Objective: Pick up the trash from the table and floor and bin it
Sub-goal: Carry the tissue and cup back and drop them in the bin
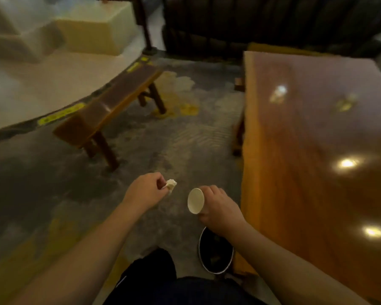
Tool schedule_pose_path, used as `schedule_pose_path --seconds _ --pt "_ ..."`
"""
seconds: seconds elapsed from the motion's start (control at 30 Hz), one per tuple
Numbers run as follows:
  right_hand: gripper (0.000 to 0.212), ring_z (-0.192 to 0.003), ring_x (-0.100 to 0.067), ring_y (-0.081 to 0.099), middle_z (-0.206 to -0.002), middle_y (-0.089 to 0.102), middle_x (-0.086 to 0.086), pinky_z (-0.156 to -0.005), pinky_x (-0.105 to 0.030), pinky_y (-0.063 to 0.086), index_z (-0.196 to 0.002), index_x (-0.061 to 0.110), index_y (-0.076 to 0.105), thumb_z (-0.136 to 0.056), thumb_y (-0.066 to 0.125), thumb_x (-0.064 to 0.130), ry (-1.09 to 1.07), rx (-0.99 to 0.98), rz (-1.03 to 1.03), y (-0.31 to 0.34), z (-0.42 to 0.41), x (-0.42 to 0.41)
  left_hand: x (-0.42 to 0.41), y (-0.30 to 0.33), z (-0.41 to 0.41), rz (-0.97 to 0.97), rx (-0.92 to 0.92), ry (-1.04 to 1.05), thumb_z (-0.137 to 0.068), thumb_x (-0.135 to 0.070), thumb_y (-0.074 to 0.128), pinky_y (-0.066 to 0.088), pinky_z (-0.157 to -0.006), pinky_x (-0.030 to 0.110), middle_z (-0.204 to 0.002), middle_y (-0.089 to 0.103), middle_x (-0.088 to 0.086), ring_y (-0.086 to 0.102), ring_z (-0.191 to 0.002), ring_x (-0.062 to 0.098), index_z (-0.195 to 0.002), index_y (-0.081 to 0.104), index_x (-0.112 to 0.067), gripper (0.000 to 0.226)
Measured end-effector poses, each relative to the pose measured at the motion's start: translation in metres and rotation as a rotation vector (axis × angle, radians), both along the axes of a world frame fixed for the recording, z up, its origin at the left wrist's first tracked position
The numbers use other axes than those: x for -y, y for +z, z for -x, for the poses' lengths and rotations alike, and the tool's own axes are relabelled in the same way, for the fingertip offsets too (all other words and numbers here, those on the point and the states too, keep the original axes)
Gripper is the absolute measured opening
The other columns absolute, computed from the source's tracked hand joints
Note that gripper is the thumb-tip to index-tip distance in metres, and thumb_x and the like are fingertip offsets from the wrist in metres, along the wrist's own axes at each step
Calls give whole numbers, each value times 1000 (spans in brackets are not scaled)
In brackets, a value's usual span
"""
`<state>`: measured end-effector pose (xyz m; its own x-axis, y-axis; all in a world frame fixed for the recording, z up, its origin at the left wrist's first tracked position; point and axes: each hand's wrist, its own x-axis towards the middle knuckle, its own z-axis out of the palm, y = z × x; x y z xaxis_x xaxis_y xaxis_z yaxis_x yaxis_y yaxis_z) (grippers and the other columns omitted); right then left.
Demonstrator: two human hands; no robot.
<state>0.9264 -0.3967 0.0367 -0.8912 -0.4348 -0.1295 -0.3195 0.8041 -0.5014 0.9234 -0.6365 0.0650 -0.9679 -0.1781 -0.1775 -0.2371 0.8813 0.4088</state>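
Left hand (146,190) closed, pinching a small crumpled white paper scrap (171,184) between thumb and fingertips; the scrap sticks out to the right of the fist, in the air over the floor. Right hand (220,209) closed around a white paper cup (195,200), cup tipped sideways with its round end facing left toward the left hand. Which end of the cup that is, I can't tell: too blurred. The two hands are near each other but apart, and scrap and cup don't touch.

Both forearms are bare and come in from the bottom edge. Below the right wrist sits a dark round bin with a pale rim (216,252), standing on the floor just beside the near left corner of the desk. The bin's inside is dark; contents not readable.

Glossy reddish-brown wooden desk (317,133) fills the right side, showing only bright light reflections on its top. A low dark-topped wooden bench (110,106) stands on the mottled grey and yellow floor (53,183), upper left of the hands and well apart from them. Behind the bench a pale raised platform (42,84) with a yellow-marked edge. Dark padded seating (273,23) along the top. Dark trousers (163,282) at bottom centre.
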Motion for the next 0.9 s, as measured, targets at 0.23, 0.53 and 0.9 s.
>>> schedule_pose_path --seconds 0.23,0.53,0.9 --pt "74 -119 -17 53 -130 54 8 -90 -37 51 -131 34 39 -72 85 37 -540 139 -25 -25 -19 28 -2 -31 99 -41 83 -464 -78 -44 70 53 -68 34 -81 67 -9 62 -75 15 -78 64 -30 16" --pt "73 -119 -22 52 -127 53 1 -90 -41 52 -129 27 44 -70 86 40 -945 345 -59 -88 -71 63 -29 -105 96 -20 349 -803 -76 -39 66 51 -69 33 -84 71 -4 65 -82 19 -79 63 -30 9" --pt "76 -128 -35 47 -141 46 -13 -101 -51 47 -136 18 45 -73 84 37 -1238 509 58 -267 -105 9 -108 -292 53 28 584 -851 -76 -34 65 44 -62 29 -83 71 3 67 -83 22 -82 71 -29 9"
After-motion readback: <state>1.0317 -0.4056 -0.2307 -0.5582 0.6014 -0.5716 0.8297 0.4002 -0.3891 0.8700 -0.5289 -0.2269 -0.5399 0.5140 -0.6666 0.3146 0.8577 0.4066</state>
